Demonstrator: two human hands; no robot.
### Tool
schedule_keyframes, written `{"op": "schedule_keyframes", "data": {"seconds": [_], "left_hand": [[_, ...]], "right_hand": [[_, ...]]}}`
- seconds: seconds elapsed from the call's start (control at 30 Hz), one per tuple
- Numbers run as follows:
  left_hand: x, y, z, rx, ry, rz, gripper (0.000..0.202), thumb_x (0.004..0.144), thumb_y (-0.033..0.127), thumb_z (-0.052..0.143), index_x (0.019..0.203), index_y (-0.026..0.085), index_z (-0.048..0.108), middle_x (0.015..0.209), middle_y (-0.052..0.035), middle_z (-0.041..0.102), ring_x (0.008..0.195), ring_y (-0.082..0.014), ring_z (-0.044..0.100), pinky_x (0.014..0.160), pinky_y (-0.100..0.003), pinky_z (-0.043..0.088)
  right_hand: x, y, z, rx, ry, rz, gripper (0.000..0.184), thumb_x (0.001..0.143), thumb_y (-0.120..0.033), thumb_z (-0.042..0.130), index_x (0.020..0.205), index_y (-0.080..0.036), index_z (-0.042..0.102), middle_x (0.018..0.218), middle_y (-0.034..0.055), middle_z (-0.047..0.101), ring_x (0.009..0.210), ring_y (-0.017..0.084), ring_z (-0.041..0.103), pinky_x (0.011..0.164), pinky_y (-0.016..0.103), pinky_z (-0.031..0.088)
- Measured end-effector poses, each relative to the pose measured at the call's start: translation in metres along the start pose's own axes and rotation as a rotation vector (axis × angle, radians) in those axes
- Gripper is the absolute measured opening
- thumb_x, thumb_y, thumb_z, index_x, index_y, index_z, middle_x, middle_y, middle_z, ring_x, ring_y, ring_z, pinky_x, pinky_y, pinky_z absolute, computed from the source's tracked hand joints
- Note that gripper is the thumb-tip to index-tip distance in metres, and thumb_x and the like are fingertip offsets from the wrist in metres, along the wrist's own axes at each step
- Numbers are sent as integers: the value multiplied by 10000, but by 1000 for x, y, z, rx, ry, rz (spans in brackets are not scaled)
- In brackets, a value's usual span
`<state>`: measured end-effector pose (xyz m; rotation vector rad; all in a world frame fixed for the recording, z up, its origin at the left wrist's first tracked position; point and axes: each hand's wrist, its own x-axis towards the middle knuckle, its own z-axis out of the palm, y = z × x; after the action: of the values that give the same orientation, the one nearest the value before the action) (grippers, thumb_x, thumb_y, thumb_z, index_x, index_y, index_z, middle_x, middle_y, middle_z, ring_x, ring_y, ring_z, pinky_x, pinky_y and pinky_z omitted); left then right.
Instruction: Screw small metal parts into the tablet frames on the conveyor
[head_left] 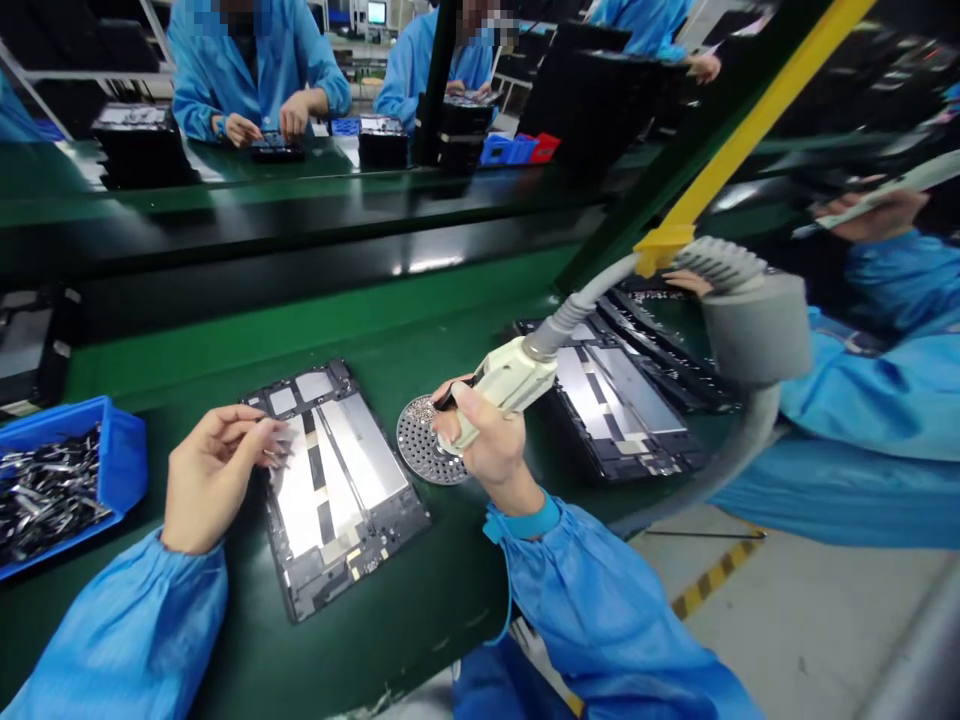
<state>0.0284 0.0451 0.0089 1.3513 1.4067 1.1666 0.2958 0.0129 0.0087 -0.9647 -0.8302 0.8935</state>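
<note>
**Gripping cream tool (510,380) beside tablet frame (337,485)**

Right hand (487,445) wrapped firmly round the cream tool, with a grey hose (577,305) running from its back end up and to the right. Tool tip sits low, just above a round perforated disc (424,440) holding small screws, at the frame's right edge. Left hand (214,480) is curled and narrow, fingertips (266,435) over the frame's right-hand side; whether they pinch anything small, cannot tell. Frame lies flat on the green bench (450,590), between both hands, silver panels facing up. Blue bin (112,470) of metal parts sits far left of it. Second frame (619,400) lies right of the disc, with more frames (660,340) beyond. Co-worker's hand (870,215) at right holds a pale tool (892,185). Teal strap (529,520) circles the right wrist.
</note>
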Motion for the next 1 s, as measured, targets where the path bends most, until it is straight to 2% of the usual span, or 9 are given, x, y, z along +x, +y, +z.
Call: {"op": "schedule_keyframes", "data": {"seconds": [0.13, 0.27, 0.33, 0.43, 0.53, 0.63, 0.73, 0.87, 1.0], "left_hand": [[9, -4, -3, -12, 52, -12, 348, 762, 487, 799, 871, 205, 626, 892, -109, 798, 640, -177, 694, 518, -261, 548], [20, -11, -9, -61, 144, -36, 449, 668, 450, 840, 914, 217, 544, 870, -105, 798, 590, -177, 672, 424, -228, 451], [23, -13, -11, -64, 174, -34, 472, 669, 463, 841, 932, 218, 535, 898, -107, 801, 593, -171, 663, 411, -217, 419], [24, -16, -14, -25, 167, -40, 431, 716, 497, 813, 911, 206, 563, 946, -89, 799, 641, -163, 658, 438, -213, 413], [27, -19, -19, 93, 182, -56, 389, 739, 495, 787, 926, 186, 643, 895, -47, 771, 657, -154, 631, 470, -217, 397], [32, -22, -23, 213, 209, -32, 351, 705, 464, 787, 883, 170, 715, 819, -40, 744, 692, -164, 643, 569, -246, 478], [39, -24, -27, 199, 206, -47, 274, 712, 396, 775, 838, 157, 729, 834, -59, 766, 745, -178, 676, 685, -275, 545], [48, -26, -29, 206, 219, -105, 179, 789, 298, 743, 847, 129, 734, 821, -56, 773, 696, -142, 654, 661, -245, 528], [49, -26, -27, 240, 180, -101, 201, 848, 288, 701, 865, 95, 755, 782, -20, 764, 682, -112, 630, 669, -219, 506]], "right_hand": [[0, 3, -3, -10, 13, -4, 365, 777, -484, 819, 633, -220, 612, 435, -66, 508, 382, 115, 495, 496, 313, 541], [-2, 6, -4, -19, -1, 25, 328, 771, -479, 825, 702, -199, 668, 471, -59, 541, 377, 108, 489, 448, 290, 496], [-3, 7, -3, -25, -15, 39, 323, 755, -480, 836, 721, -197, 683, 463, -60, 546, 373, 110, 485, 444, 289, 487], [-4, 6, -1, -43, -2, 55, 348, 732, -506, 849, 726, -193, 697, 436, -62, 535, 371, 114, 485, 439, 285, 478], [-6, 2, 0, -14, 50, 61, 403, 688, -562, 865, 714, -201, 689, 482, -54, 566, 354, 99, 458, 409, 281, 457], [-8, -3, -2, 5, 47, 74, 401, 696, -571, 866, 713, -210, 691, 470, -62, 511, 364, 107, 457, 388, 274, 424], [-11, -6, -6, 8, 27, 69, 353, 723, -534, 857, 716, -201, 739, 432, -49, 461, 390, 133, 477, 391, 277, 388], [-9, -11, -8, 48, -58, 48, 339, 711, -559, 825, 687, -223, 793, 402, 2, 465, 384, 165, 471, 405, 332, 376], [-10, -21, -3, 26, -84, 62, 311, 688, -562, 812, 665, -251, 807, 390, 33, 454, 386, 188, 458, 411, 375, 365]]}}
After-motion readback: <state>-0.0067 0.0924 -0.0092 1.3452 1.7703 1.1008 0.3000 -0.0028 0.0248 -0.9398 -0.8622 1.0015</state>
